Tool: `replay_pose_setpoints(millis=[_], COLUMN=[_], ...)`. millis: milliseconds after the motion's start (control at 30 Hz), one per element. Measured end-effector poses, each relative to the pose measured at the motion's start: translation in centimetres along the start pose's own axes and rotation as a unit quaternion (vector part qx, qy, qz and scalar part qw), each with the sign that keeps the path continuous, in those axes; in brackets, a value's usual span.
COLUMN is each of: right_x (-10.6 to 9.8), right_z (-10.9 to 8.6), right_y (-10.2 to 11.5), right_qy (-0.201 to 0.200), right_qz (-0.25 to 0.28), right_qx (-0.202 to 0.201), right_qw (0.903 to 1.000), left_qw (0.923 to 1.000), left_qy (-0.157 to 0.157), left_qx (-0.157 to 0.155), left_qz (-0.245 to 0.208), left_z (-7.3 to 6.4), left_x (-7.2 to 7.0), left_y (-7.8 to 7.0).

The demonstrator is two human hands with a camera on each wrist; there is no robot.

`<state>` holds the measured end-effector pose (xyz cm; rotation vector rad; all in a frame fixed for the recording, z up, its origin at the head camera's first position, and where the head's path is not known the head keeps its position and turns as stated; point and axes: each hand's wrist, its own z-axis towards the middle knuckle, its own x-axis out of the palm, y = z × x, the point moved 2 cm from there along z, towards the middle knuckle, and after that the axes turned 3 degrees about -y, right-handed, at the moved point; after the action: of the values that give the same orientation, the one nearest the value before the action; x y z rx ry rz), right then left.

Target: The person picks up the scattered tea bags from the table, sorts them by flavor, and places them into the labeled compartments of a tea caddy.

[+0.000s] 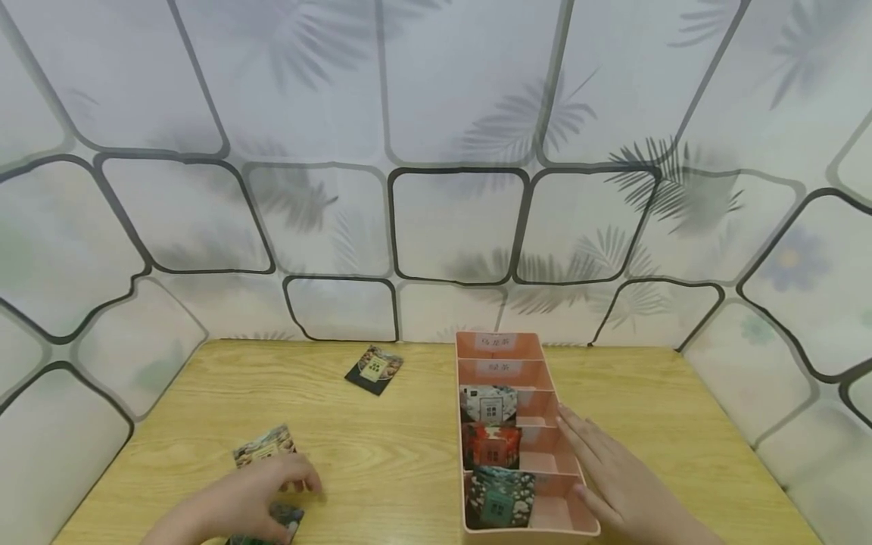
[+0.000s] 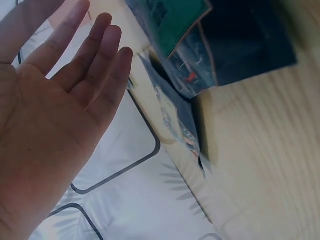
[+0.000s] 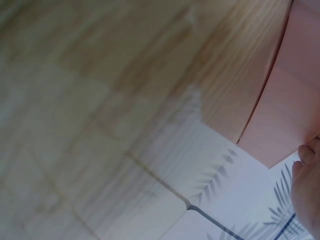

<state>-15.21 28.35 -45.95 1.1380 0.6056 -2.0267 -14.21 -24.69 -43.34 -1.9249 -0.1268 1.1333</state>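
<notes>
My left hand (image 1: 238, 492) hovers over the left part of the table with nothing in its relaxed fingers. Partly under it lies a dark green tea sachet (image 1: 288, 516), seen large beside the palm in the left wrist view. Just beyond is a sachet with a yellow label (image 1: 264, 446), partly covered by the hand. My right hand (image 1: 623, 477) rests along the right side of a pink divided box (image 1: 531, 536), its fingers straight at the rim. Inside the box, a green sachet (image 1: 500, 498), a red sachet (image 1: 493, 448) and a white sachet (image 1: 490, 406) occupy separate compartments.
Another dark sachet with a yellow label (image 1: 375, 369) lies farther back on the wooden table (image 1: 381, 462). Paper labels (image 1: 500, 368) mark the box's compartments. A patterned cloth wall (image 1: 456, 227) encloses the table at the back and sides.
</notes>
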Motion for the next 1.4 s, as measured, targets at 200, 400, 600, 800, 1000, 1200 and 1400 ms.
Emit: replay_pose_setpoints(millis=[200,400,600,800,1000,1200,1400], right_x=[0.0,0.2,0.2,0.2,0.2,0.2,0.2], right_z=[-0.1,-0.1,-0.2,-0.1,-0.1,-0.3,-0.2], right_y=[-0.1,-0.1,-0.1,-0.2,-0.1,-0.1,0.0], right_qy=[-0.011,-0.005,0.004,-0.010,0.001,0.013,0.007], right_qz=[-0.003,-0.003,-0.002,0.005,0.000,-0.002,0.000], right_qx=[-0.006,0.000,0.007,-0.006,0.006,0.012,0.008], right_qw=[0.9999,1.0000,1.0000,0.9999,1.0000,0.9998,0.9999], left_qw=[0.9998,0.9995,0.9990,0.9989,0.9978,0.9973,0.9970], left_qy=[-0.003,-0.008,-0.013,-0.019,-0.019,-0.020,-0.018], left_qx=[-0.005,-0.029,-0.025,-0.019,-0.027,-0.033,-0.044], left_qz=[0.018,0.008,0.034,0.039,0.058,0.062,0.061], left_z=[-0.2,-0.6,-0.6,-0.6,-0.5,-0.6,-0.4], left_x=[0.5,0.9,1.3,1.5,1.5,1.4,1.5], left_y=[0.3,0.6,0.9,1.3,1.5,1.4,1.5])
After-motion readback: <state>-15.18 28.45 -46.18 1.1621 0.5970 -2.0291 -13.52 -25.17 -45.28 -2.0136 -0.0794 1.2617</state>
